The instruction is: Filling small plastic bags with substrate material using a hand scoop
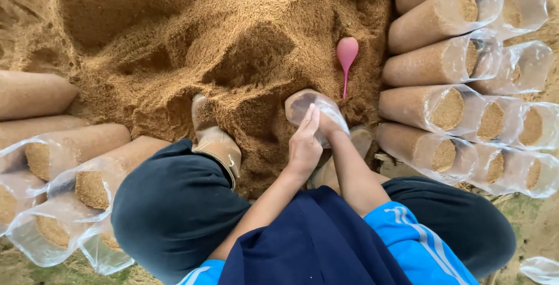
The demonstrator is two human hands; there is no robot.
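Observation:
A clear plastic bag (308, 105) dusted with sawdust is held between both hands in front of my knees. My left hand (304, 142) lies flat against the bag's near side, fingers straight and pointing up. My right hand (330, 125) is mostly hidden behind the bag and grips it from the right. The bag's open end faces the big sawdust heap (233, 46). A pink plastic scoop (347, 55) sticks in the sawdust just beyond the bag, round end up.
Filled sawdust bags lie stacked on the right (442, 107) and on the left (75, 145). My boots (212, 139) rest at the foot of the heap. An empty bag (541, 268) lies at the lower right.

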